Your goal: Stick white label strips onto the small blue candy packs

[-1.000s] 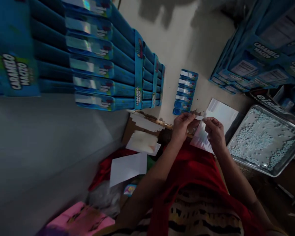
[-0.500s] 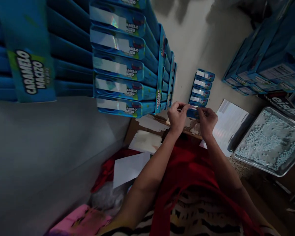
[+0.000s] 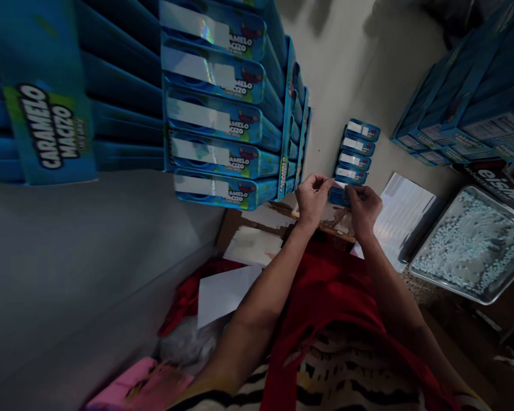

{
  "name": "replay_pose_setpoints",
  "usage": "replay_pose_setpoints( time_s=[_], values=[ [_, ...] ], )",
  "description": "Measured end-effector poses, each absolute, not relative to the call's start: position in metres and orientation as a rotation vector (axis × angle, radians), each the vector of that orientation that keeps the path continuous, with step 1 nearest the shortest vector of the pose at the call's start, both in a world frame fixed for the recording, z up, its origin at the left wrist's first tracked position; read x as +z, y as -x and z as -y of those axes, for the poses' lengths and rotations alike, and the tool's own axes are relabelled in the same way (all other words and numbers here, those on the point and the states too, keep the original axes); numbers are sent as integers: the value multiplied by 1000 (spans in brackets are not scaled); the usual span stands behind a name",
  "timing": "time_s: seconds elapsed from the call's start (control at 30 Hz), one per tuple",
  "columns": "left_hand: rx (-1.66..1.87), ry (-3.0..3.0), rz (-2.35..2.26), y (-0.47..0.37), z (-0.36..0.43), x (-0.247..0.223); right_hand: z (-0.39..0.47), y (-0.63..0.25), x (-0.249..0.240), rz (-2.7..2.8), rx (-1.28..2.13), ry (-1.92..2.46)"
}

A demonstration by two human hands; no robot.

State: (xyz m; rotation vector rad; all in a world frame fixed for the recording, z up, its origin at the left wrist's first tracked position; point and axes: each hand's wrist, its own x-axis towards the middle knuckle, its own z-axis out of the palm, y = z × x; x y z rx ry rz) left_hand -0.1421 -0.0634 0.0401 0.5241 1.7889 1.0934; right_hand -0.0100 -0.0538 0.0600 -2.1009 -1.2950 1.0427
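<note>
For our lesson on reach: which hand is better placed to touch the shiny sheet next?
Probably the right hand: it is right beside the shiny sheet, while the left hand is farther off, nearer the big blue stack.

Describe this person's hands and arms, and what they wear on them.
The left hand and right hand are gloveless, with no watch or bracelet showing; rings can't be made out in the dim light. Both forearms are uncovered. Short sleeves with dark bands belong to a pale, dark-patterned top under a red apron.
</note>
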Motion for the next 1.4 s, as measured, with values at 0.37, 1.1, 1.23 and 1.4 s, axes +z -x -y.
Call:
replay_pose_setpoints(
  time_s=[0.37,1.1,1.23,1.4],
  values=[
    [1088,202,-1487,128,62,-1,40,5,57,835,1242,2103],
    [1263,91,-1386,111,125,65,60,-3,100,903,1510,1770],
    [1188,-114,-1608,124,122,62,69,-11,96,930,1485,1835],
    [1154,-368,-1822,131,111,60,69,6,84,1031,1218,1937]
  ],
)
